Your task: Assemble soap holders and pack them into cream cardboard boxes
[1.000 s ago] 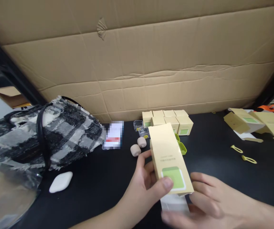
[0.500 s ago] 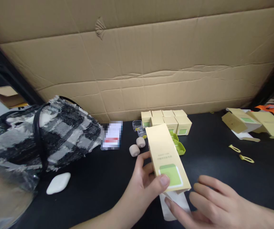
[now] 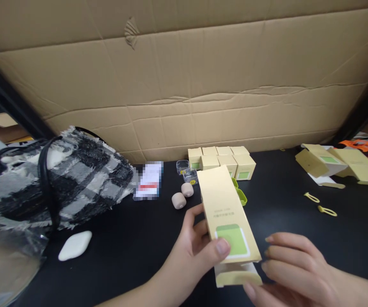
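My left hand [image 3: 193, 251] grips a long cream carton [image 3: 225, 213] with a green square on its face, thumb pressed on the green patch, fingers behind. The carton points away from me, its near end flap [image 3: 238, 276] folded out toward me. My right hand [image 3: 294, 270] sits just right of that end, fingertips touching the flap from below. Behind the carton lie green plastic pieces [image 3: 240, 195], two beige round items [image 3: 182, 195] and small clear cases [image 3: 187, 171].
A block of small cream boxes [image 3: 224, 161] stands against the cardboard wall [image 3: 184, 85]. A black-and-white tweed bag [image 3: 49, 179] and a white case [image 3: 74, 245] lie left. Flat cartons [image 3: 340, 164] and two yellow clips [image 3: 320, 204] lie right on the black table [image 3: 299, 213].
The white insert that stuck out of the carton's near end is gone from sight; the cream end flap now shows there. My right hand has shifted up beside the flap.
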Demonstrator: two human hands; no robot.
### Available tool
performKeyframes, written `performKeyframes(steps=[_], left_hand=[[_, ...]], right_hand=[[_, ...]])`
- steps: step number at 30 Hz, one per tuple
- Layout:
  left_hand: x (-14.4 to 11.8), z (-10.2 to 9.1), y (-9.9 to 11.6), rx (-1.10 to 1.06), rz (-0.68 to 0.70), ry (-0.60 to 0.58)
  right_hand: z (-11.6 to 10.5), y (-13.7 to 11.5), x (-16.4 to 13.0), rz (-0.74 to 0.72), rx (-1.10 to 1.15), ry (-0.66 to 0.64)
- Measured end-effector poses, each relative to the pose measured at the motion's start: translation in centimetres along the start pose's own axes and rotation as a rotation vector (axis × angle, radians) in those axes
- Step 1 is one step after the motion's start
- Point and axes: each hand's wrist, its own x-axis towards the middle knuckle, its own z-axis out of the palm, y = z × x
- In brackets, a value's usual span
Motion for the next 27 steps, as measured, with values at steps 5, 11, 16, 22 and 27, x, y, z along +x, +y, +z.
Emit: performKeyframes(steps=[5, 11, 16, 22, 27], left_hand=[[0.0, 0.1, -0.3, -0.002, 0.007, -0.002], [0.2, 0.0, -0.1, 0.026, -0.019, 0.015], [0.1, 0.1, 0.1, 0.016, -0.009, -0.002], [-0.6, -0.2, -0.3, 0.121, 0.029, -0.196], [-0.5, -0.8, 0.4, 0.292, 0.183, -0.264]], right_hand=[[-1.1, 0.3, 0.4, -0.118, -0.036, -0.008], [-1.1, 0.1, 0.0, -0.091, -0.029, -0.037], [-1.4, 0.4, 0.5, -0.142, -0.012, -0.035], [-1.2, 0.7, 1.5, -0.073, 0.185, -0.012], [-0.2, 0.6, 1.1, -0.042, 0.217, -0.036]])
